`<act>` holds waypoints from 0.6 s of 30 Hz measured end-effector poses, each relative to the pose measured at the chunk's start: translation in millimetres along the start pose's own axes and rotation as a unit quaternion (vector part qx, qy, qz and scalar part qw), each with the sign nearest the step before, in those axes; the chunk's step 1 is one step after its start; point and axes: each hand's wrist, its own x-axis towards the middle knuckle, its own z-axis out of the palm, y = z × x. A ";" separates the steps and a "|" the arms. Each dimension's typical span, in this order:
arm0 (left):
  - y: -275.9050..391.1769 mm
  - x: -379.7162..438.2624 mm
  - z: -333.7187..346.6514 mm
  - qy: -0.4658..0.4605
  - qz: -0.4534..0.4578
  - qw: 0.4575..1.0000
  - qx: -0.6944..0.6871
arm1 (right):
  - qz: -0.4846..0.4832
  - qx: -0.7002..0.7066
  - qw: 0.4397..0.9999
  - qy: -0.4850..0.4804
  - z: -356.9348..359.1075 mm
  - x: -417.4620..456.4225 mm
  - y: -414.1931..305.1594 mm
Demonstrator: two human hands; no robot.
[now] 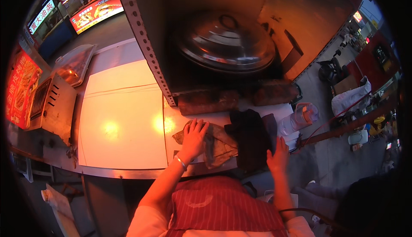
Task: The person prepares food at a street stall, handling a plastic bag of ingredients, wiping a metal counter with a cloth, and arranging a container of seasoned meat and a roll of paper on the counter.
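Note:
My left hand (192,142), with a bangle at the wrist, lies palm down on a crumpled brown cloth (220,147). Its fingers are extended and slightly apart over the cloth's left part. To the right of that cloth lies a black cloth (249,137), partly over the counter's front edge. My right hand (278,156) is beside the black cloth's right side, its thumb and fingers apart and nothing held. Just beyond the right fingertips stands a clear plastic jug (297,119) with a handle.
A domed metal lid (228,44) covers a round cooker inside a metal-walled enclosure (145,40). Dark blocks (207,102) line its front. Leftward are a pale board (122,118), a metal grill box (56,105) and a clear-lidded tray (74,63). A person's legs (322,196) show at lower right.

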 end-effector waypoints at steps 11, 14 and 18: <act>29.9 12.8 -65.8 0.197 0.093 0.965 -0.145 | -0.139 0.345 0.928 -0.024 -15.3 -24.6 -115.5; 38.5 -13.1 -72.7 0.200 0.016 0.946 -0.256 | -0.075 0.443 0.885 -0.120 -7.1 -27.2 -129.6; 47.5 -48.7 -48.6 0.150 -0.252 0.730 -0.617 | 0.006 0.562 0.797 -0.219 26.6 -51.1 -133.3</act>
